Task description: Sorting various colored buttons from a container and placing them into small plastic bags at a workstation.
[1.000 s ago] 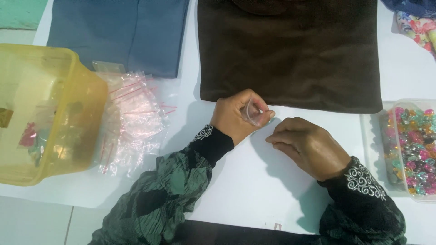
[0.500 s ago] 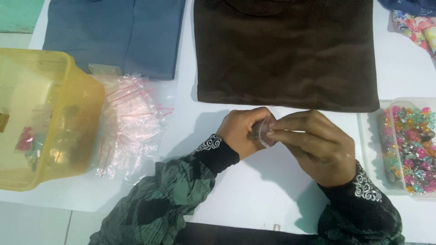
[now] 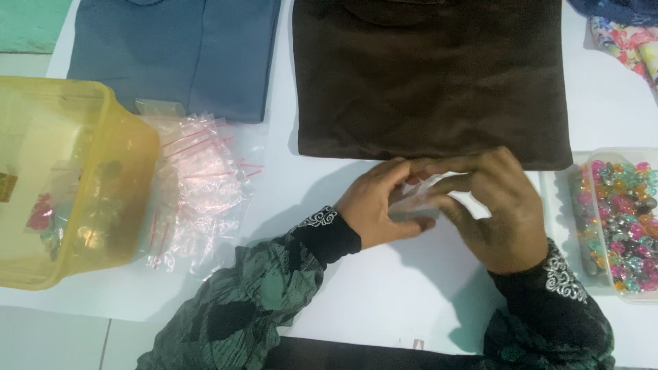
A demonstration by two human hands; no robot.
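Pinching one small clear bag (image 3: 415, 199) just below brown cloth (image 3: 432, 75): left hand (image 3: 377, 205), right hand (image 3: 490, 209), fingers grasping it; advisable grip: light, near the opening.

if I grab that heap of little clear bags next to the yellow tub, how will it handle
The heap of clear bags looks thin and crinkled, so probably floppy and very light. The glossy film, loosely piled, may slide apart, so bags would likely slip out of a pinch beside the yellow tub.
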